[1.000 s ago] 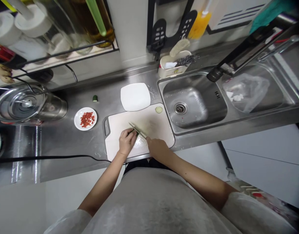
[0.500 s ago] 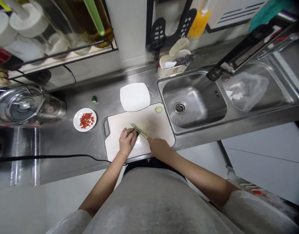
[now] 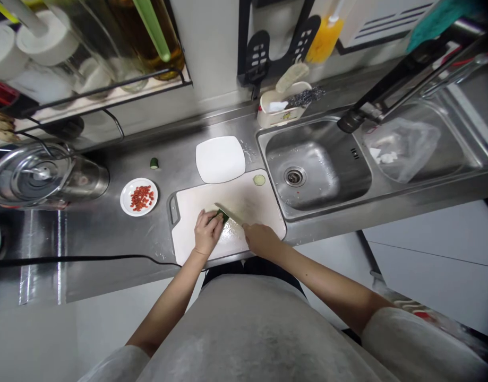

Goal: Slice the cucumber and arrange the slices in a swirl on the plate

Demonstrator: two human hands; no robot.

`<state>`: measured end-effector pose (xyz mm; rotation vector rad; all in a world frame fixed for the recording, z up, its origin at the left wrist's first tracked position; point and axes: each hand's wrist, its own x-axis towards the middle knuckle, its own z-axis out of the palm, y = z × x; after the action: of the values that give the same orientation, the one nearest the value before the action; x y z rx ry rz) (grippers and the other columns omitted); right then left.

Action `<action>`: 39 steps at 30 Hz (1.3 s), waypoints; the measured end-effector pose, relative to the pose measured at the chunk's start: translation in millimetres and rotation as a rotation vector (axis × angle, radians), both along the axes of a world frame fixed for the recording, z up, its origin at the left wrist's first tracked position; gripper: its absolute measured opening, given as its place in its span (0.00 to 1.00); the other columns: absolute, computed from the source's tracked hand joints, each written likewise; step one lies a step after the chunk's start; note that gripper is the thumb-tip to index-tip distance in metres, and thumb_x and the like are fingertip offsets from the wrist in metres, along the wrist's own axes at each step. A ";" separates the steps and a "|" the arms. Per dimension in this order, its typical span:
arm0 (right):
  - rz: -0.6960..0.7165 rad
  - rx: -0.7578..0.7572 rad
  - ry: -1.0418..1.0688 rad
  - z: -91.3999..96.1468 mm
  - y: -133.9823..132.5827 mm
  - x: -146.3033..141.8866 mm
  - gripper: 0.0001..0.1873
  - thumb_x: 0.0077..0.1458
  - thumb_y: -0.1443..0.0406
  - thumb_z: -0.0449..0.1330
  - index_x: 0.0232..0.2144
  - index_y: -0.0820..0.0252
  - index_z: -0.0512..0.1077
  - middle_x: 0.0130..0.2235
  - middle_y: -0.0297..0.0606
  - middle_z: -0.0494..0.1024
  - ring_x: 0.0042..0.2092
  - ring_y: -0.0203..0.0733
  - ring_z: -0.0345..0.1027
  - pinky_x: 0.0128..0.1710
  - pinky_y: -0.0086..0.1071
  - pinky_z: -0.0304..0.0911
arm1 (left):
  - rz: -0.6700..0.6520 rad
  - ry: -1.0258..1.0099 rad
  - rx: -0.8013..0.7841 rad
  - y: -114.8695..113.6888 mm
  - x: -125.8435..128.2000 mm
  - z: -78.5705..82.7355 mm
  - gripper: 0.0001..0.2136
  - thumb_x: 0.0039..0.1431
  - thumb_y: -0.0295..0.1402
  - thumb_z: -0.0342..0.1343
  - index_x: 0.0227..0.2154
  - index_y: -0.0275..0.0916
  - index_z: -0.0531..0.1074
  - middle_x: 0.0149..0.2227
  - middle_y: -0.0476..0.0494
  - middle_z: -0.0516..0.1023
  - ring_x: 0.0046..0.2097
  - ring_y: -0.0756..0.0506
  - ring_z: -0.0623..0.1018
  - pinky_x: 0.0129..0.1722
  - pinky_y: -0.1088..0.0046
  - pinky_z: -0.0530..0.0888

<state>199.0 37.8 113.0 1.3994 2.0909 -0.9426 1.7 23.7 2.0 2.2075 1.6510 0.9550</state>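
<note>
On a white cutting board (image 3: 196, 233) with a grey edge, my left hand (image 3: 206, 233) presses its fingers on a dark green piece of cucumber (image 3: 225, 216), partly hidden under them. My right hand (image 3: 260, 239) grips the handle of a knife (image 3: 231, 215). The blade slants across the cucumber, close to my left fingertips. A pale round cucumber slice (image 3: 259, 180) lies at the board's far right corner. Wet, shiny patches show on the board below the blade.
Behind the board sits a white square plate (image 3: 220, 159). To the left are a small plate (image 3: 126, 204) of chopped red bits, a cucumber end (image 3: 154, 163) and a steel pot (image 3: 86, 175). The sink (image 3: 319, 185) adjoins on the right. A black cable (image 3: 108, 258) crosses the counter.
The knife and my right hand have shifted slightly right, and the blade now shows more of its flat side. My left hand stays on the cucumber.
</note>
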 end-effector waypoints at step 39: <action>0.037 0.454 -0.118 -20.6 -19.0 34.1 0.28 0.63 0.57 0.51 0.63 0.60 0.57 0.42 0.48 0.78 0.45 0.47 0.71 0.42 0.34 0.56 | -0.055 0.055 -0.422 47.2 7.9 51.9 0.12 0.60 0.41 0.55 0.45 0.49 0.76 0.53 0.42 0.73 0.57 0.38 0.68 0.60 0.44 0.56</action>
<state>233.1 18.8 92.4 1.5755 2.3201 -0.3666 9.6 70.9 53.9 1.9925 1.6250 0.4781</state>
